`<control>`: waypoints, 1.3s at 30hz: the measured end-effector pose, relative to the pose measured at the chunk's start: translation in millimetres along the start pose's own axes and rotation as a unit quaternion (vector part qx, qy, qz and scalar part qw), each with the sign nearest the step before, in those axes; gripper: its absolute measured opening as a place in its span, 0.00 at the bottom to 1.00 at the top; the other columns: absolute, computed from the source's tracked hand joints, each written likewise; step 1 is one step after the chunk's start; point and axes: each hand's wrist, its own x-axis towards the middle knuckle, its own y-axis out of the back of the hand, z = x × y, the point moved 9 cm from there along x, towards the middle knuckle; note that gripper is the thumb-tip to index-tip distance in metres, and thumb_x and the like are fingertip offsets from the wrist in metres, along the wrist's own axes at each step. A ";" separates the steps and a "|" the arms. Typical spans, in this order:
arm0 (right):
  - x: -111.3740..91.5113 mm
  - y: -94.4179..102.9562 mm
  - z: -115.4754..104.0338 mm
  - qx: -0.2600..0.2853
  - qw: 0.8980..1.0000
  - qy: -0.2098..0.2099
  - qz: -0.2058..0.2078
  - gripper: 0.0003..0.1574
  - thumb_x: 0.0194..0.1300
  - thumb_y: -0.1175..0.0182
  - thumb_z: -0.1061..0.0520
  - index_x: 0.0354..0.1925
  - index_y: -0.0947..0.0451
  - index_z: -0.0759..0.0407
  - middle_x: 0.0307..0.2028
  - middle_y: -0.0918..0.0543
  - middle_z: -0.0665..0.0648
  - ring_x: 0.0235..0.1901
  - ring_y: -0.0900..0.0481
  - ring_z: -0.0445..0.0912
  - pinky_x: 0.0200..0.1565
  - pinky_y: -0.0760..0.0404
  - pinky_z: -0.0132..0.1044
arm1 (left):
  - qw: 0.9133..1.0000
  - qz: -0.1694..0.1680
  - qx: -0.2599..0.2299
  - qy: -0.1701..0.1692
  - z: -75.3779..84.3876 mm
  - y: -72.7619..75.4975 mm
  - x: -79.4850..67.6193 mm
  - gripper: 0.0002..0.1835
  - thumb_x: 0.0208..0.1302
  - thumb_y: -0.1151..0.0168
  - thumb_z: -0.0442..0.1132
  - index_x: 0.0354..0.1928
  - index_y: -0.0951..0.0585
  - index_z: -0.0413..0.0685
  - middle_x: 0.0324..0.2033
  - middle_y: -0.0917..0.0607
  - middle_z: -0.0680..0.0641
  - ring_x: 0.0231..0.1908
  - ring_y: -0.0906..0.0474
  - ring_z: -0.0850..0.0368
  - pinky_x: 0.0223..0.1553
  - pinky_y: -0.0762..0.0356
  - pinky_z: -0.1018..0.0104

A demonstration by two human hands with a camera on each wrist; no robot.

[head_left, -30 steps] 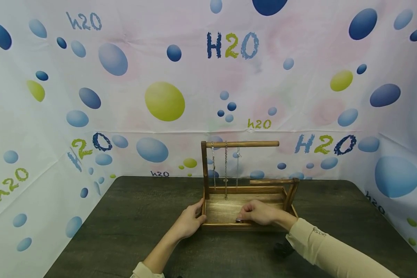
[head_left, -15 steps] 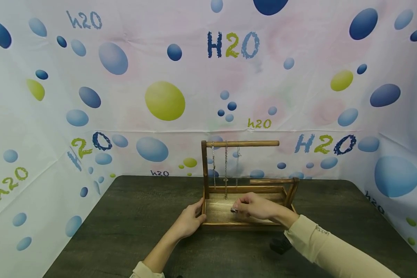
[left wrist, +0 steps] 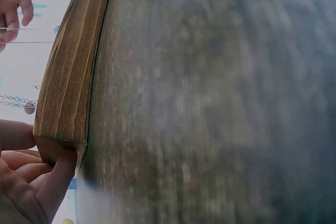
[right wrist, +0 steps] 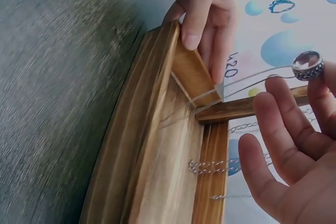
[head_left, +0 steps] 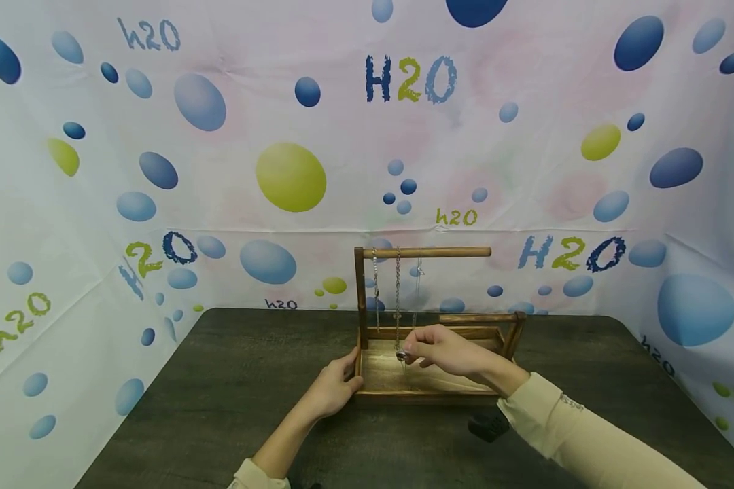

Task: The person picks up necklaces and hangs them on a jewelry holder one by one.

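A wooden jewelry stand [head_left: 397,399] with a shallow tray stands on the table. My left hand [head_left: 332,388] grips its left end, thumb at the front corner and fingers along the end wall [right wrist: 194,72]. Over the tray, my right hand [head_left: 449,352] pinches a patterned silver ring [right wrist: 310,72] at its fingertips. Two thin silver strands [right wrist: 252,75] run from the ring down toward the tray floor. Behind this hand, several silver necklaces hang from the tall bar [head_left: 446,252], among them a thicker chain [head_left: 397,292] close to the ring.
A lower, shorter bar [head_left: 477,318] rises at the stand's right end. On the dark table [head_left: 232,380], a small black object [head_left: 489,426] lies in front of the stand, near the right sleeve [head_left: 547,411]. A patterned backdrop [head_left: 526,190] hangs behind.
My right hand has lifted the ring from the tray's front edge, up and to the left. Thin strands now show beneath it. The left hand keeps its place.
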 end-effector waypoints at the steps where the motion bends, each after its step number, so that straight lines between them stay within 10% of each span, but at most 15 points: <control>1: 0.5 0.1 -1.4 0.002 1.000 0.001 0.001 0.18 0.81 0.51 0.52 0.47 0.22 0.65 0.51 0.20 0.58 0.52 0.20 0.54 0.56 0.22 0.55 | 1.000 0.000 0.000 0.000 0.1 -0.1 -0.2 0.34 0.73 0.45 0.29 0.76 0.46 0.29 0.71 0.39 0.26 0.68 0.37 0.30 0.61 0.29 0.42; 18: 6.5 1.6 -27.2 0.151 0.989 -0.002 -0.004 0.17 0.81 0.53 0.55 0.49 0.24 0.68 0.52 0.20 0.68 0.53 0.20 0.56 0.57 0.22 0.49 | 1.000 0.003 0.000 0.004 -2.2 -0.2 0.2 0.34 0.73 0.44 0.29 0.76 0.45 0.29 0.69 0.37 0.25 0.67 0.35 0.30 0.60 0.27 0.42; 39: 17.1 16.3 -58.3 0.183 0.983 -0.018 0.027 0.13 0.82 0.56 0.56 0.50 0.28 0.64 0.47 0.19 0.61 0.48 0.17 0.52 0.59 0.23 0.53 | 1.000 -0.006 -0.008 -0.012 -1.4 -0.6 1.4 0.34 0.73 0.46 0.28 0.75 0.47 0.26 0.67 0.36 0.23 0.66 0.36 0.28 0.61 0.30 0.39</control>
